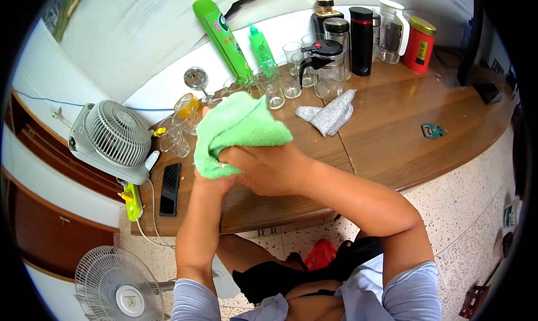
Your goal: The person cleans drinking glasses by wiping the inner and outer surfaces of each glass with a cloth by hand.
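A black rectangular phone [170, 189] lies at eight o'clock from the fuzzy green cloth [242, 122]. Left hand [217, 183]: mostly covered, grip hidden. Right hand [272, 167]: clasping that green cloth. Crumpled silver-grey cloth [330, 114]: three o'clock, on the brown wooden surface [386, 139].

Green cloth [246, 113]: soft, fuzzy fabric, matt
Silver cloth [330, 113]: fabric with a speckled, slightly glittering face
Tabletop [392, 130]: brown wood look, visible grain, smooth, light sheen
Glasses [274, 94]: clear, smooth, glossy
Teapot [329, 84]: transparent body, glass or plastic, cannot tell; black plastic-looking top, shiny
Tin [418, 47]: glossy red, metallic gold at the top
Phone [170, 190]: smooth black face, glossy
Desk fan [119, 131]: pale plastic, low sheen
Floor [454, 209]: speckled, stone-like tiles, smooth
Shirt [412, 287]: pale woven-looking fabric, matt
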The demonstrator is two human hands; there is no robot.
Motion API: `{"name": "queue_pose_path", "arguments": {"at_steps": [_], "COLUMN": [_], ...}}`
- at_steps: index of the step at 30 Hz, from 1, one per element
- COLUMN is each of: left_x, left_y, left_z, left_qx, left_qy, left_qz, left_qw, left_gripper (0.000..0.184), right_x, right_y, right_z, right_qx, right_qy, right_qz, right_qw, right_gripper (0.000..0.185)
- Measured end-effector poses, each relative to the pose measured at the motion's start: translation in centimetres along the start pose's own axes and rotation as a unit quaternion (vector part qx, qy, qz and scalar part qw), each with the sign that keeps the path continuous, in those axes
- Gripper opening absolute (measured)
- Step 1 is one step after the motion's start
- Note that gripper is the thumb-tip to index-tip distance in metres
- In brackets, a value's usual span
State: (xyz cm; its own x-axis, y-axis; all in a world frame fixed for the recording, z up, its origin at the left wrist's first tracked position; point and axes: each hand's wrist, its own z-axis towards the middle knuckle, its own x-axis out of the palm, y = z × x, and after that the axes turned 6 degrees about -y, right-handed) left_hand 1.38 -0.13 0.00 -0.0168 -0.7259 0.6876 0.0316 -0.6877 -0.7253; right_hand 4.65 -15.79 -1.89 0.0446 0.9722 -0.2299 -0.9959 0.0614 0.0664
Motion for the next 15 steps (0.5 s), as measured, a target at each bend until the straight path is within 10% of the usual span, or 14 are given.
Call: {"name": "queue_pose_path", "arguments": {"at_steps": [15], "left_x": [0.0], "left_y": [-1.8], "left_z": [-0.3], "left_qx": [-0.003], "left_qy": [-0.005], "left_qz": [-0.078], "left_qw": [0.997], "left_gripper": [0.062], "right_x": [0.6], "right_y": [1.4], "right_z": [-0.9], "right_qx": [0.004], "right_qy": [0.047], "right_qz": [0.091], "right_qw": [0.995], "right_gripper": [0.041]}}
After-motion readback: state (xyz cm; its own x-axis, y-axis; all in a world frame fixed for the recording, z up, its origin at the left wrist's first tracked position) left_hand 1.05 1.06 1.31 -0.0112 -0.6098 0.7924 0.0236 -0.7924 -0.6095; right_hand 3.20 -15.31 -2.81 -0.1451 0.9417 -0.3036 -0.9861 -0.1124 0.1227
